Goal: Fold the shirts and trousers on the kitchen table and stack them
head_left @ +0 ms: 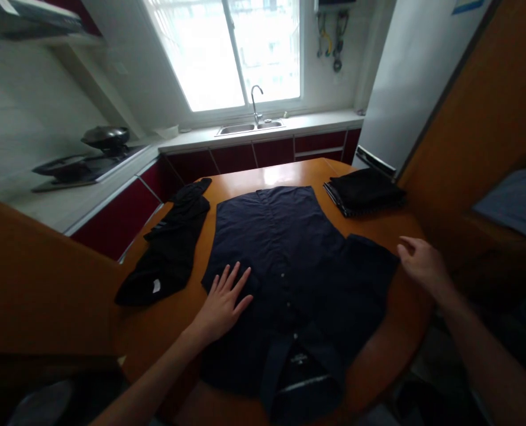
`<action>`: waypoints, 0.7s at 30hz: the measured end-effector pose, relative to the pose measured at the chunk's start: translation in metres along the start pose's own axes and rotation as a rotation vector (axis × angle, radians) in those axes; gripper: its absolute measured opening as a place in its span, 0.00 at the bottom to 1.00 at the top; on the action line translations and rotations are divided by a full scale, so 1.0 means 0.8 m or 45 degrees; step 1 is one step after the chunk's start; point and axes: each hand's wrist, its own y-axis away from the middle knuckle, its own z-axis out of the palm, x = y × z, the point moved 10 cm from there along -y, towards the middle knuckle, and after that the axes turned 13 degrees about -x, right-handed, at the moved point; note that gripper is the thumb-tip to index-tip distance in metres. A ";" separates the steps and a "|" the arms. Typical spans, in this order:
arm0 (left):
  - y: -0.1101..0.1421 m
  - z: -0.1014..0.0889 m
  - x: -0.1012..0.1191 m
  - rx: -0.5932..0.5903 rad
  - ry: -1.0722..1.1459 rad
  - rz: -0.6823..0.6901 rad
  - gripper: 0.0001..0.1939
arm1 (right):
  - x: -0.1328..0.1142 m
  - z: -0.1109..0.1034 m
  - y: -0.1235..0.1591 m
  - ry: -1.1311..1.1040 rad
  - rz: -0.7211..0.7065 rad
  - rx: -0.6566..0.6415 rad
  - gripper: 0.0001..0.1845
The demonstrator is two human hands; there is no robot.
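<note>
A dark navy short-sleeved button shirt lies spread front up on the wooden table, its collar at the near edge and its hem toward the window. My left hand rests flat on the shirt's left part, fingers spread. At the outer corner of the right sleeve is my right hand, its fingers bent, with the thumb side against the fabric. The shirt's other sleeve is not seen spread out; my left hand and forearm cover part of that side.
On the round-ended wooden table, a crumpled black garment with a white label lies at left. A folded black stack of cloth sits at the far right. Beyond are a sink, a stove with a pan, and a refrigerator.
</note>
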 end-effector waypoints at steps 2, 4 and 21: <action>-0.010 -0.017 0.010 0.026 0.012 0.041 0.33 | 0.026 0.008 -0.003 0.053 0.090 -0.080 0.24; -0.026 -0.039 0.034 0.044 0.033 0.133 0.31 | 0.035 0.021 -0.005 0.075 0.127 -0.179 0.23; -0.208 -0.047 0.234 -0.421 1.283 0.527 0.19 | -0.024 0.029 -0.010 -0.262 0.021 -0.435 0.06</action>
